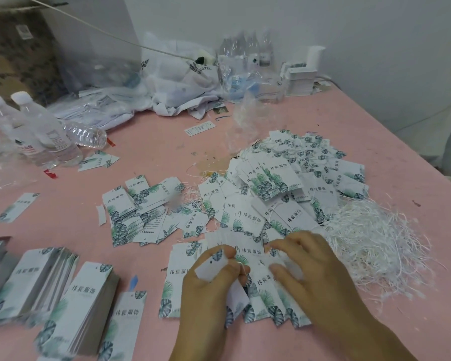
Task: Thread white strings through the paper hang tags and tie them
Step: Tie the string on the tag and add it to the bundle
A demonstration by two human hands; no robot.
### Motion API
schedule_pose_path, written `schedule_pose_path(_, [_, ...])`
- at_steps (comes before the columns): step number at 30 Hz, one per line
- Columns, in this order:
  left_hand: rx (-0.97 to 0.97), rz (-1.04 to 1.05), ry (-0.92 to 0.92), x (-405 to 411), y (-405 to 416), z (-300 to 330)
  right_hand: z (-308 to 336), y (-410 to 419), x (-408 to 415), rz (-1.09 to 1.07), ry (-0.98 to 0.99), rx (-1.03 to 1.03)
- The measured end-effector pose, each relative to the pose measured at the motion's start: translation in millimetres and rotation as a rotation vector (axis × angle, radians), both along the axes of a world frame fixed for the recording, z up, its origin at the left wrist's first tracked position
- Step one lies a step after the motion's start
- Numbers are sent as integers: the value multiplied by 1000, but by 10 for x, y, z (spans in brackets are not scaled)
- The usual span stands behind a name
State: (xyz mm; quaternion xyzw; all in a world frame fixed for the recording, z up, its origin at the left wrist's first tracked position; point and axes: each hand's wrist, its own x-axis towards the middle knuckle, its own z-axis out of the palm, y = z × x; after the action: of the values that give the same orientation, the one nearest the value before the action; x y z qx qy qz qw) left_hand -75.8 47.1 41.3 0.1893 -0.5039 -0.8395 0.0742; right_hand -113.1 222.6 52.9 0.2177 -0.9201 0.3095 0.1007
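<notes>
Fingers first: I see my left hand [214, 277] curled round 1 small white hang tag [212, 265], pinching it between thumb and fingers. A thin white string [241, 264] shows right at those fingertips, but I cannot tell if it goes through the tag's hole. My right hand [305, 264] lies just beside it, its fingers a little bent and spread, the tips resting on the fanned row of tags [261, 290] on the pink tabletop [154, 149]. It grips nothing that I can see. Behind my hands sits a big heap of tags [292, 183] with strings on them. To the right lies a loose pile of white strings [375, 243]. At the left I see neat stacks of tags [89, 306] and 2 standing water bottles [44, 131].
</notes>
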Motion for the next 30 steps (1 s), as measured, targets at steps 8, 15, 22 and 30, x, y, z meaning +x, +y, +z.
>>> schedule_pose_path(8, [23, -154, -16, 0, 91, 20, -70, -265, 149, 107, -148, -451])
schedule_pose_path(15, [73, -209, -40, 4, 88, 57, -130, -250, 133, 74, -198, -501])
schedule_pose_path(22, [-238, -180, 4, 35, 58, 18, -73, -284, 143, 0, -186, -502])
schedule_pose_path(30, [-521, -262, 106, 81, 152, -72, -81, -340, 174, 35, -127, -432])
